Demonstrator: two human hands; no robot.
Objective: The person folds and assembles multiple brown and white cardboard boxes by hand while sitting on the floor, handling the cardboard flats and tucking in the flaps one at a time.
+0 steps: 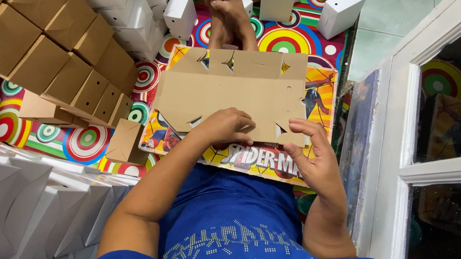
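Observation:
A flat brown cardboard box blank [239, 94] with cut flaps and slots lies on a colourful picture board [323, 82] across my lap. My left hand [224, 125] presses fingers down on the blank's near edge, around its middle. My right hand [310, 156] pinches a small flap at the blank's near right corner between thumb and fingers. My bare feet [230, 14] stretch out beyond the blank's far edge.
Folded brown boxes [54, 47] are stacked in rows at the left. White folded boxes [23, 206] fill the near left, and more white ones [341, 10] stand at the far end. A circle-patterned mat [82, 143] covers the floor. A white window frame [392, 160] runs along the right.

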